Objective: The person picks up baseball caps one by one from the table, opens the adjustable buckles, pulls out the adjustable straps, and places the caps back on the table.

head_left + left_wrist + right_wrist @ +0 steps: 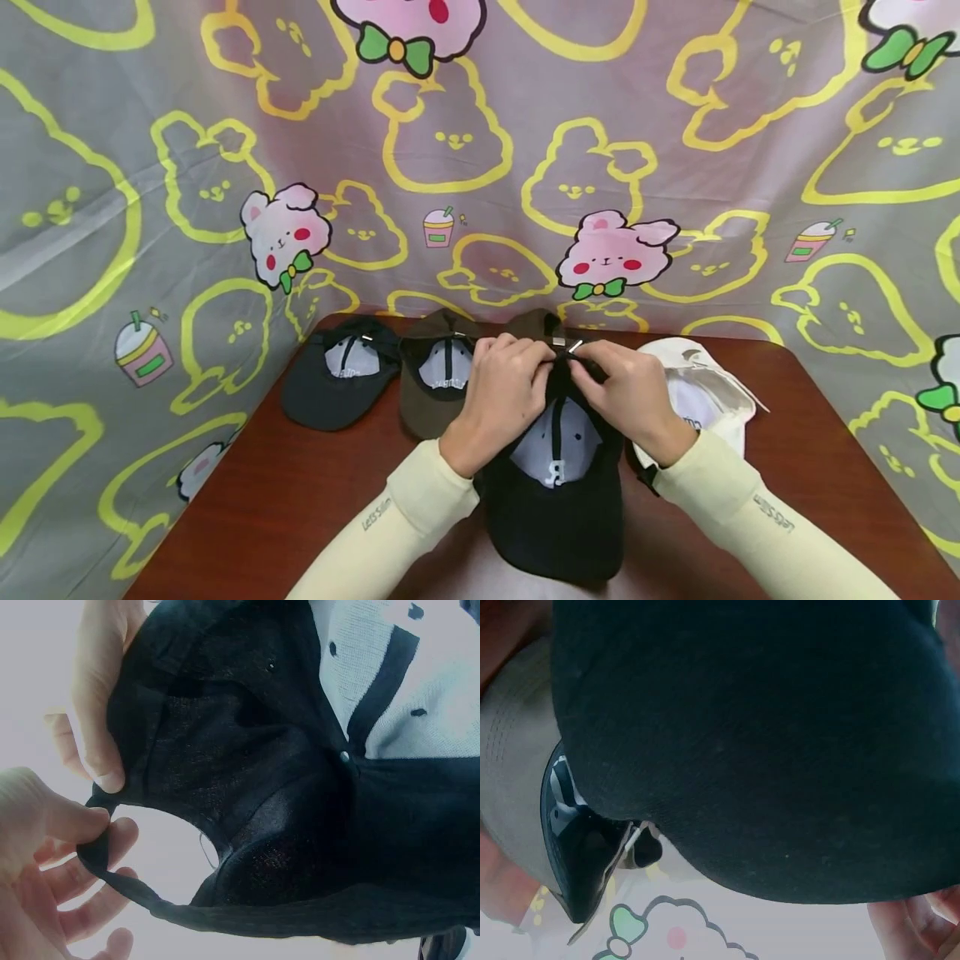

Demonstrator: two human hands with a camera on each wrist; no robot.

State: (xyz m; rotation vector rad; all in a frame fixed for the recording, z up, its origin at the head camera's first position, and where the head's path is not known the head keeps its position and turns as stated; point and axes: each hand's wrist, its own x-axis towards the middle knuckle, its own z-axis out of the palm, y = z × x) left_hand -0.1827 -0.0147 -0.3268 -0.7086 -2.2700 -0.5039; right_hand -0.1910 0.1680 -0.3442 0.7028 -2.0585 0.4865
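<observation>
A black cap [555, 525] is held up between both hands, its brim toward me and its pale-lined inside facing up. My left hand [506, 392] pinches the narrow back strap [127, 889] between thumb and index finger, the other fingers spread behind it. Beside it, my right hand [630, 396] grips the cap's back edge at the other side of the strap opening. A small silver piece [575, 346] shows between the two hands. In the right wrist view the dark outside of the crown [757, 765] fills most of the frame and hides much of the hands.
On the brown table [240, 517], a dark cap [322, 396] lies at the left and a brown cap [416, 408] next to it. Another brown cap [532, 323] sits behind the hands. A white cap [727, 375] lies at the right. Patterned cloth [480, 275] hangs behind the table.
</observation>
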